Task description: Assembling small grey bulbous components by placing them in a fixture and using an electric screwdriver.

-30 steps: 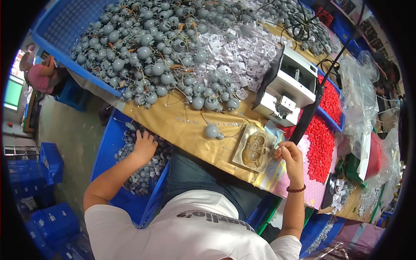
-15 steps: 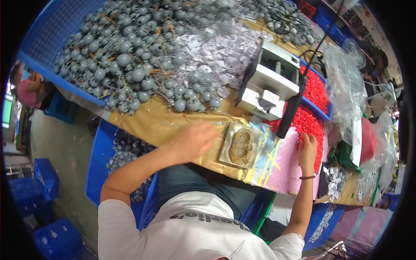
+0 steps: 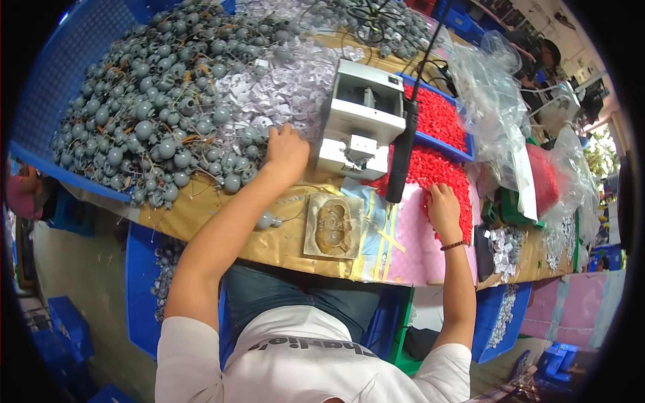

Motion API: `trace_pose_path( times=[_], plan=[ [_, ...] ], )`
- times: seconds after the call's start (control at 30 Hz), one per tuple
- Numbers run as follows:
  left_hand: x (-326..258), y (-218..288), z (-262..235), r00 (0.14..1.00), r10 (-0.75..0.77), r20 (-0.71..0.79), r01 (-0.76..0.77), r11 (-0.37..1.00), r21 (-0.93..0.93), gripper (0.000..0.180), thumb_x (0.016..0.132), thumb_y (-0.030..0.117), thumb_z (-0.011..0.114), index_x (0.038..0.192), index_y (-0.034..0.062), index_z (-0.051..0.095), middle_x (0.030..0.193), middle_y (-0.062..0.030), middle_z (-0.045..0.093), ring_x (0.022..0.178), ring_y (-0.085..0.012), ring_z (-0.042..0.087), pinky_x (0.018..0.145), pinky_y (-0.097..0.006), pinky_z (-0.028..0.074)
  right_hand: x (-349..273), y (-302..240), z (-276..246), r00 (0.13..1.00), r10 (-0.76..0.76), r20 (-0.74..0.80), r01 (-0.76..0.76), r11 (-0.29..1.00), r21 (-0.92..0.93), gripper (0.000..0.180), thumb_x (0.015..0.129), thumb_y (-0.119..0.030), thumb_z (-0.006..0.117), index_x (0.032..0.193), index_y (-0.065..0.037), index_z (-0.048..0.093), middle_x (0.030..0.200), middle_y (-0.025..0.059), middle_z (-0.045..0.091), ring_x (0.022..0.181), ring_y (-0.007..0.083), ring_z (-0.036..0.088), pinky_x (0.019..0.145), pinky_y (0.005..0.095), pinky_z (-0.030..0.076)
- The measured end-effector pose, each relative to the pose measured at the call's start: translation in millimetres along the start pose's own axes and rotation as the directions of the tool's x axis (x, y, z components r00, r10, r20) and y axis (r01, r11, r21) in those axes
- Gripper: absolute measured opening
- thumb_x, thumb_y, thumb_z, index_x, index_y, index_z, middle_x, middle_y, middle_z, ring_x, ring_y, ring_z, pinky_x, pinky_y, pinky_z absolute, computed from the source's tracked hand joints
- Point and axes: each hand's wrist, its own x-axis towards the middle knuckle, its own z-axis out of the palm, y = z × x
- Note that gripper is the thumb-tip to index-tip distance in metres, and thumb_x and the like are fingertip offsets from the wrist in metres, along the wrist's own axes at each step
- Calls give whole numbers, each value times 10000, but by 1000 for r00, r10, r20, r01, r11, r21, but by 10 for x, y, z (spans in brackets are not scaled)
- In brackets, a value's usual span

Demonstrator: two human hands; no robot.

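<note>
My left hand (image 3: 287, 156) reaches to the near edge of a heap of small white plastic pieces (image 3: 285, 84), fingers extended and slightly apart, tips partly hidden. Left of it spreads a large pile of round grey parts with thin wires (image 3: 158, 111). My right hand (image 3: 444, 208) is at the edge of loose small red pieces (image 3: 437, 164), its fingers pinched together; what they hold is too small to make out. Between my arms sits a square metal block with a brown, rounded hollow (image 3: 333, 226). A grey round part with a wire (image 3: 268, 220) lies just left of the block.
A white and grey machine (image 3: 363, 124) stands behind the block, with a black-handled tool (image 3: 402, 161) hanging beside it. A blue tray (image 3: 463, 151) holds more red pieces. Clear plastic bags (image 3: 487, 101) lie at the right. Blue bins (image 3: 142, 289) stand below the table.
My left hand has moved away from beside the metal block up to the white pieces, leaving a grey round part in view there. My right hand stays at the red pieces. The view has shifted.
</note>
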Motion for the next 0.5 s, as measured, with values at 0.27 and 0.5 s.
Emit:
trace_pose_path(
  times=[0.27,0.5],
  plan=[
    [-247,-41,-254,997,24,-70,-38,979,-203,276,687,112,777,947,97,687,1045,-109,600,1109,-332,524,915,-477,418,98,-19,2,998,57,33,-59,996,74,75,868,-138,632,898,-72,655,913,146,629,887,355,625,753,479,521],
    [-449,-212,-665,919,-217,-329,-44,773,-632,260,819,54,728,1067,93,659,1056,-74,631,971,-269,594,875,-448,481,45,-115,-329,971,223,-91,-144,841,522,121,846,-12,717,928,-30,631,854,70,645,785,211,646,701,348,526]
  ],
)
